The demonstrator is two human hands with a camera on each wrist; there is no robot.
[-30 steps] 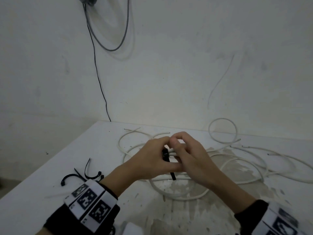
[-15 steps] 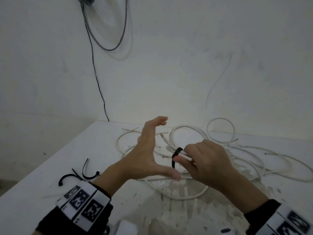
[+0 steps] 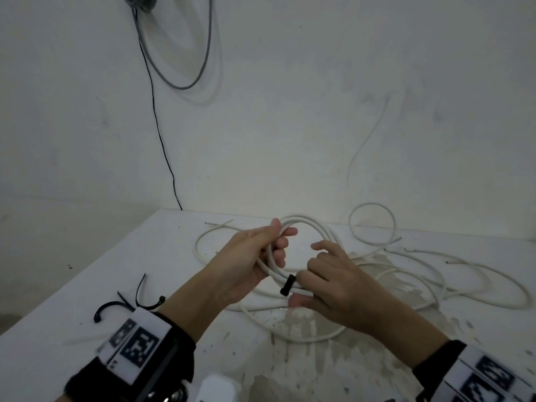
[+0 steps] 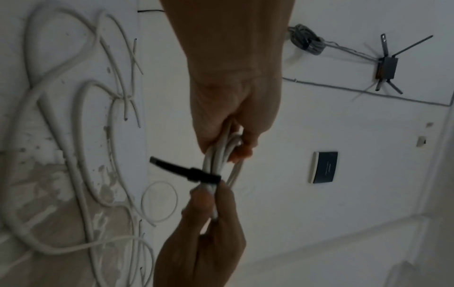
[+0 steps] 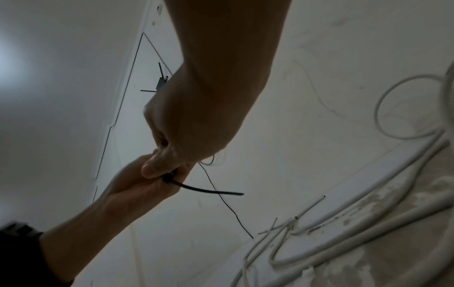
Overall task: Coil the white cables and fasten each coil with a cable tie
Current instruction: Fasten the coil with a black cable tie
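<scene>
Black nylon cable tie, item one, cinched round my white coil, its tail sticking out free toward me. My right hand pinches the bundled strands just beside the tie, thumb beneath and fingers curled over; my left hand grips the same coil farther up its loop, fingers wrapped round the strands. Coil held raised off the white table, between both hands. Item two: spare black ties lying near my left wrist. Item three: loose white cables sprawled beyond and to the right, uncoiled. Farthest: grey cable hanging on the wall. Risk, as I judge it: if the tie is not pulled fully tight, strands could slip and the coil spring open once either grip lets go.
</scene>
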